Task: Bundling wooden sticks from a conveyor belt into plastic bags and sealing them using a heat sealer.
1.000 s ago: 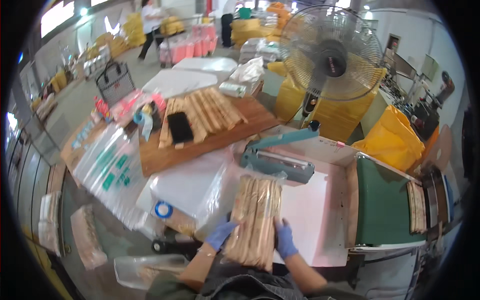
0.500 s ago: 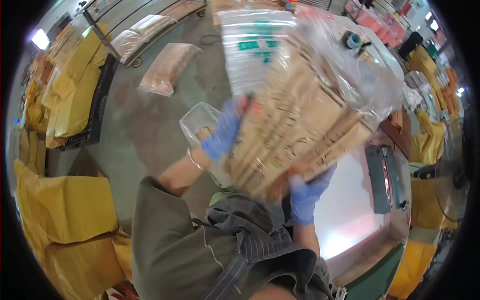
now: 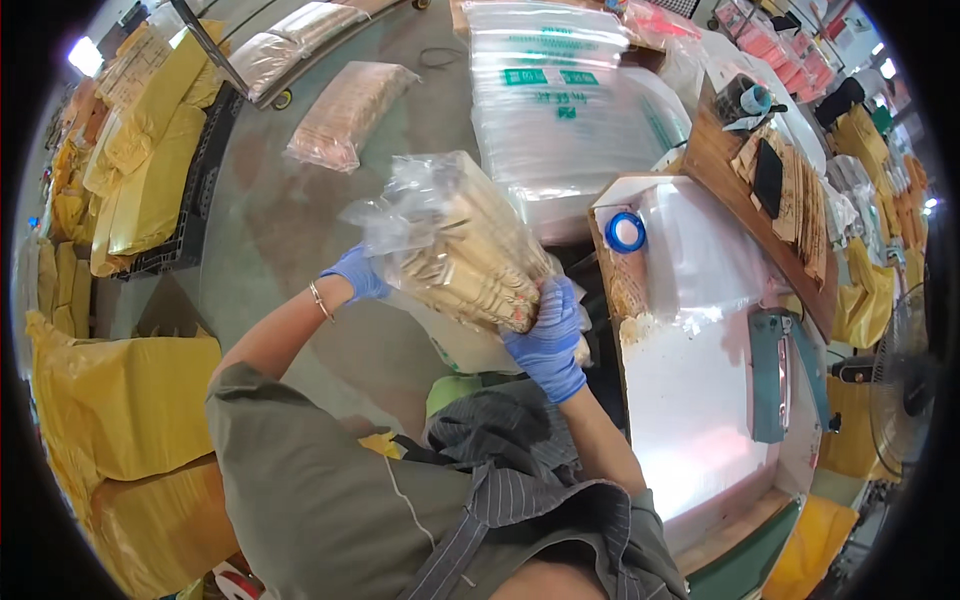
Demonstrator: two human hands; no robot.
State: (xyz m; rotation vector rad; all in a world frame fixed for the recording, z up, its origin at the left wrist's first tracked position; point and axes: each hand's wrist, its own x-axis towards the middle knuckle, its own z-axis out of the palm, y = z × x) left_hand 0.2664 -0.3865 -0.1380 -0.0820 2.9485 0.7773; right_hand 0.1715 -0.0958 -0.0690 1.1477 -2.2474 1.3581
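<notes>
A clear plastic bag [image 3: 455, 245] full of stacked brown paper packets is held in front of me between both hands. My left hand [image 3: 358, 274], in a blue glove, grips its left side near the loose crumpled plastic; some fingers are hidden behind it. My right hand [image 3: 550, 340], gloved too, is closed on the bag's near right corner, thumb on top. Beneath the bag, a pale plastic sack [image 3: 460, 338] shows in part above my lap.
A white-topped workbench [image 3: 690, 410] on the right carries a heat sealer [image 3: 770, 375], a roll of tape [image 3: 625, 232] and clear plastic sheets [image 3: 700, 240]. Beyond lie stacked clear bags [image 3: 560, 130]. A wrapped bundle [image 3: 352, 112] rests on the floor; yellow parcels [image 3: 120, 400] stand at left.
The bag of packets has moved left and down, away from the bench, and turned so its loose plastic end points left and away. Both hands have gone with it.
</notes>
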